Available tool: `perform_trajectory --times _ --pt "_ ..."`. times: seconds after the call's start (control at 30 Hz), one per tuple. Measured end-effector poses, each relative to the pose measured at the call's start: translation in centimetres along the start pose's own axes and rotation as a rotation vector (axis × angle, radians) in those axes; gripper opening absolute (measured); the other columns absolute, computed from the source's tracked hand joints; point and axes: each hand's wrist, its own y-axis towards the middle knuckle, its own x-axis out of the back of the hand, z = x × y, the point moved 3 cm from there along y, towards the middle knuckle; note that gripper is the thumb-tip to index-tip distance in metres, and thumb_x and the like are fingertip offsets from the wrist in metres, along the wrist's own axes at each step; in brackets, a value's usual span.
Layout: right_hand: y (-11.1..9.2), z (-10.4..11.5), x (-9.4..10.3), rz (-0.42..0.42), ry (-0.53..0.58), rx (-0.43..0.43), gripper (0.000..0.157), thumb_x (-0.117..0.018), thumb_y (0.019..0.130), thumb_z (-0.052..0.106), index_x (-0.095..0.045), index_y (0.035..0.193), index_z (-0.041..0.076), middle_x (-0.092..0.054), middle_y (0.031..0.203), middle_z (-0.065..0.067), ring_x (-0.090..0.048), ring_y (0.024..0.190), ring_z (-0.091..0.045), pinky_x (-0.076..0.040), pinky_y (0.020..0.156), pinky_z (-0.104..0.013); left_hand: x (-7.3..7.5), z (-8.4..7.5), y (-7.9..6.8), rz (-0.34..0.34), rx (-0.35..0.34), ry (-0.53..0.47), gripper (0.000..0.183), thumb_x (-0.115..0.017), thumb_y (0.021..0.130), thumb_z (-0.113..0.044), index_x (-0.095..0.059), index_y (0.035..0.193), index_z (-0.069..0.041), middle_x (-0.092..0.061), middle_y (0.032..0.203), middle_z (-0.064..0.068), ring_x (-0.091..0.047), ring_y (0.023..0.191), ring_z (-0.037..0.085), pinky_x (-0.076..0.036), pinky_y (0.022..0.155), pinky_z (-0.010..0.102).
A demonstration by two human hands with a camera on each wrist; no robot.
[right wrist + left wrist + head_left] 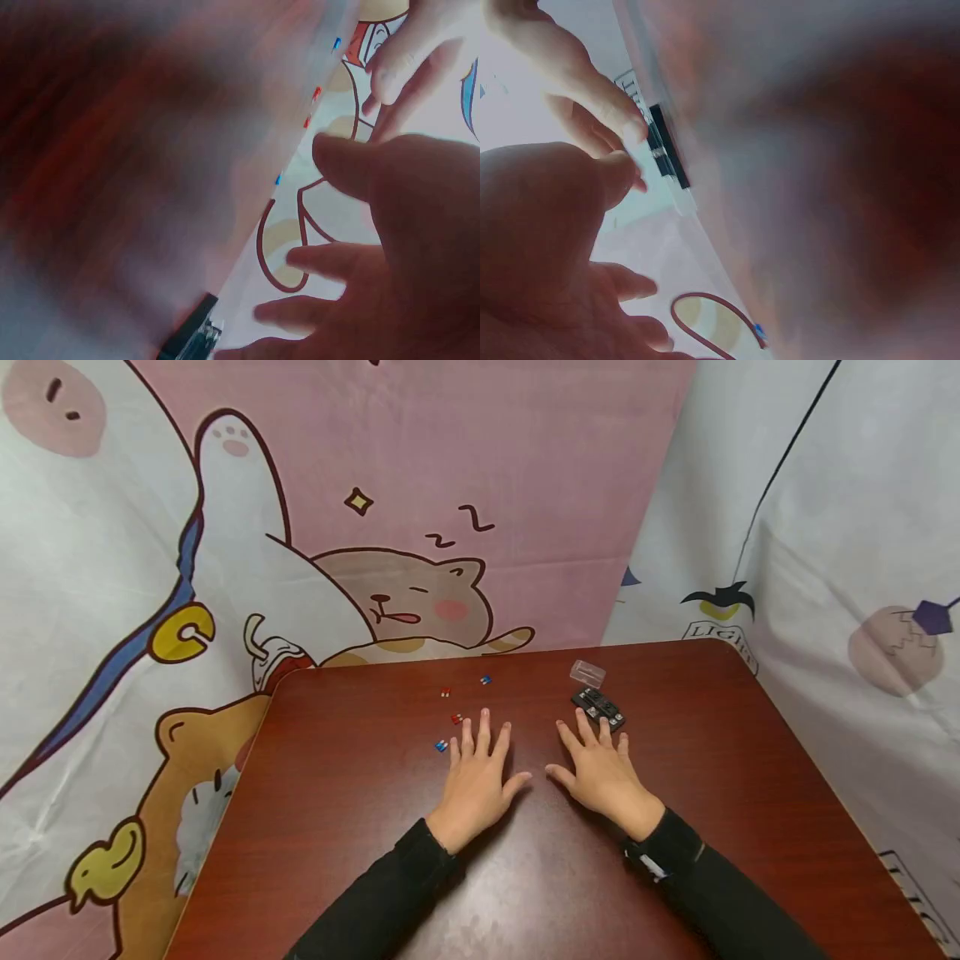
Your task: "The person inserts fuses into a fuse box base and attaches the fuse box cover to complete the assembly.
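Observation:
Both hands are held over the table with fingers spread, holding nothing. My left hand (477, 787) is nearest the small blade fuses; a blue fuse (441, 746) and a red fuse (457, 719) lie just beyond its fingertips. Farther back are another red fuse (446, 692) and another blue fuse (486, 680). In the head view, fingertips of my right hand (606, 778) come right up to the near edge of a black fuse block (600, 710). Behind that block lies its clear plastic cover (587, 673). The right wrist view also shows the black block (191, 334) near the fingers.
A reddish-brown wooden table (337, 860) with rounded far corners carries everything. Cartoon-printed cloth (555, 468) hangs behind it and along both sides. Dark sleeves (375, 893) cover both forearms.

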Motion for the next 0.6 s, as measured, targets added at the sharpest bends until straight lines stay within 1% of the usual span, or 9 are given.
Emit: perform_trajectory --times 0.07,0.1,0.17,0.23,0.3,0.33,0.4,0.47,0.6 --pt "0.2 -0.3 0.4 -0.048 -0.012 0.003 0.074 -0.071 0.106 0.051 -0.052 0.165 0.011 -0.04 0.175 -0.027 -0.042 0.157 -0.06 -0.033 0.12 -0.084 0.3 -0.5 0.9 0.002 -0.035 0.009 0.082 -0.058 0.11 -0.062 -0.038 0.173 -0.015 -0.022 0.183 0.023 -0.03 0.167 0.051 -0.032 0.129 0.072" --pt "0.3 -0.4 0.7 -0.077 -0.01 0.005 0.069 -0.071 0.106 0.049 -0.057 0.161 0.008 -0.049 0.169 -0.027 -0.052 0.151 -0.057 -0.041 0.118 -0.08 0.6 -0.8 1.4 -0.003 -0.054 0.017 0.077 -0.058 0.11 -0.06 -0.044 0.17 -0.014 -0.032 0.18 0.023 -0.039 0.163 0.048 -0.035 0.129 0.071" --pt "0.4 -0.7 1.3 -0.138 -0.008 0.007 0.06 -0.073 0.106 0.045 -0.067 0.15 0.004 -0.066 0.153 -0.027 -0.07 0.131 -0.052 -0.055 0.105 -0.071 1.0 -1.5 2.5 -0.029 -0.103 0.035 0.066 -0.059 0.112 -0.056 -0.058 0.16 -0.011 -0.056 0.166 0.02 -0.061 0.149 0.041 -0.044 0.124 0.067" --pt "0.7 -1.2 1.9 -0.192 -0.004 0.002 0.053 -0.075 0.105 0.043 -0.074 0.139 0.002 -0.076 0.135 -0.025 -0.078 0.109 -0.047 -0.062 0.086 -0.065 1.6 -2.1 3.8 -0.054 -0.143 0.049 0.055 -0.06 0.112 -0.052 -0.07 0.147 -0.011 -0.075 0.144 0.014 -0.076 0.128 0.033 -0.055 0.114 0.06" --pt "1.2 -2.0 2.6 -0.212 0.008 -0.021 0.05 -0.076 0.104 0.043 -0.077 0.131 0.001 -0.078 0.12 -0.023 -0.078 0.09 -0.044 -0.062 0.07 -0.06 2.1 -2.7 5.3 -0.059 -0.173 0.04 0.045 -0.062 0.112 -0.047 -0.077 0.134 -0.011 -0.083 0.125 0.009 -0.081 0.108 0.028 -0.062 0.1 0.052" --pt "1.5 -2.5 2.9 -0.215 0.012 -0.037 0.049 -0.076 0.103 0.044 -0.077 0.128 0.001 -0.077 0.114 -0.023 -0.076 0.085 -0.043 -0.06 0.066 -0.058 2.2 -2.9 6.2 -0.053 -0.18 0.03 0.041 -0.063 0.112 -0.045 -0.078 0.13 -0.012 -0.084 0.119 0.007 -0.081 0.101 0.027 -0.063 0.093 0.049" --pt "2.1 -3.6 3.4 -0.204 0.018 -0.077 0.053 -0.077 0.102 0.045 -0.075 0.128 0.0 -0.072 0.109 -0.022 -0.072 0.08 -0.04 -0.058 0.063 -0.056 2.1 -3.2 7.9 -0.017 -0.175 0.009 0.035 -0.064 0.112 -0.042 -0.078 0.127 -0.014 -0.083 0.114 0.005 -0.08 0.097 0.025 -0.063 0.083 0.044" --pt "2.5 -4.8 3.8 -0.172 0.031 -0.121 0.058 -0.078 0.101 0.046 -0.071 0.131 -0.003 -0.067 0.11 -0.023 -0.068 0.08 -0.038 -0.057 0.065 -0.056 1.6 -3.4 9.5 0.034 -0.159 -0.016 0.033 -0.065 0.111 -0.04 -0.077 0.127 -0.015 -0.081 0.114 0.004 -0.078 0.098 0.025 -0.063 0.082 0.043" --pt "3.0 -6.9 4.1 -0.095 0.041 -0.196 0.07 -0.079 0.099 0.048 -0.065 0.138 -0.008 -0.063 0.118 -0.026 -0.067 0.088 -0.04 -0.058 0.073 -0.06 0.1 -4.0 11.9 0.139 -0.116 -0.074 0.035 -0.066 0.111 -0.039 -0.073 0.135 -0.015 -0.077 0.123 0.006 -0.076 0.111 0.027 -0.062 0.093 0.045"
